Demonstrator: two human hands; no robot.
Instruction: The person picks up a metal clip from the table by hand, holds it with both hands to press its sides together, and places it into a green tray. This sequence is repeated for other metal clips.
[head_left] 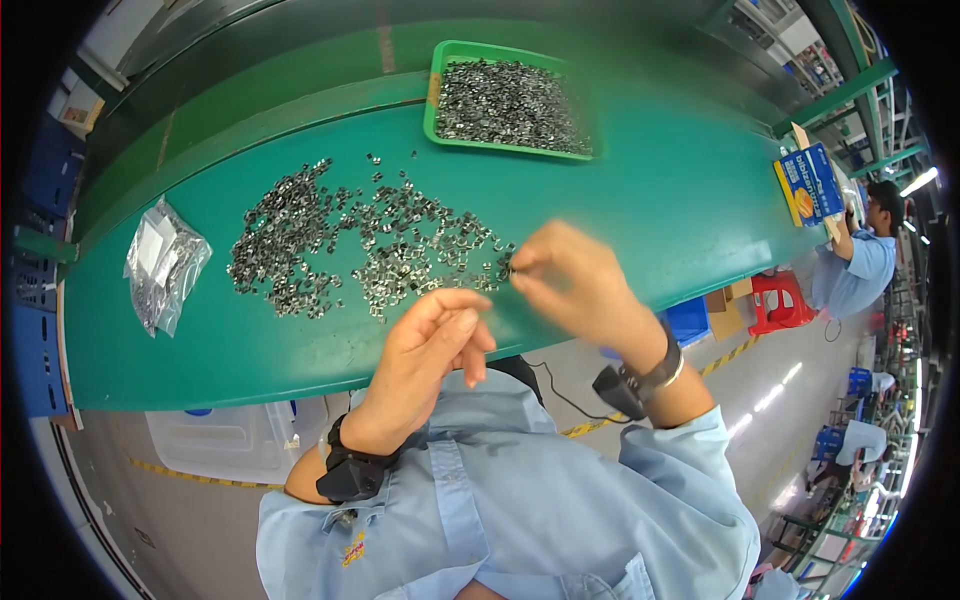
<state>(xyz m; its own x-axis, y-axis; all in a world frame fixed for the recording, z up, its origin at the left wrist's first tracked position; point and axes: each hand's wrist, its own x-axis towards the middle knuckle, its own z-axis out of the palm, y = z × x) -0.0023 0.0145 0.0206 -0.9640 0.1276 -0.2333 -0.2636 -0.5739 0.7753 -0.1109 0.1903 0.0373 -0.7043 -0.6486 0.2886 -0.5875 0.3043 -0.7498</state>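
Observation:
Many small silver-and-black metal parts [400,230] lie loose on the green tabletop, in a darker heap at the left and a thinner spread at the right. At the right end of that spread is my right hand [575,280], slightly blurred, its thumb and index finger pinched at a small dark metal part [512,268]. My left hand [435,340] hovers by the table's near edge, just below the spread. Its fingers curl in with the thumb pressed toward them; whatever lies inside is hidden. Both wrists wear dark bands with black devices.
A green tray [432,120] full of similar parts stands at the back. A clear plastic bag [165,265] lies at the left. On the far right are a blue-and-yellow box [808,187] and a person in light blue [860,265]. A red stool [780,303] stands beyond the table edge.

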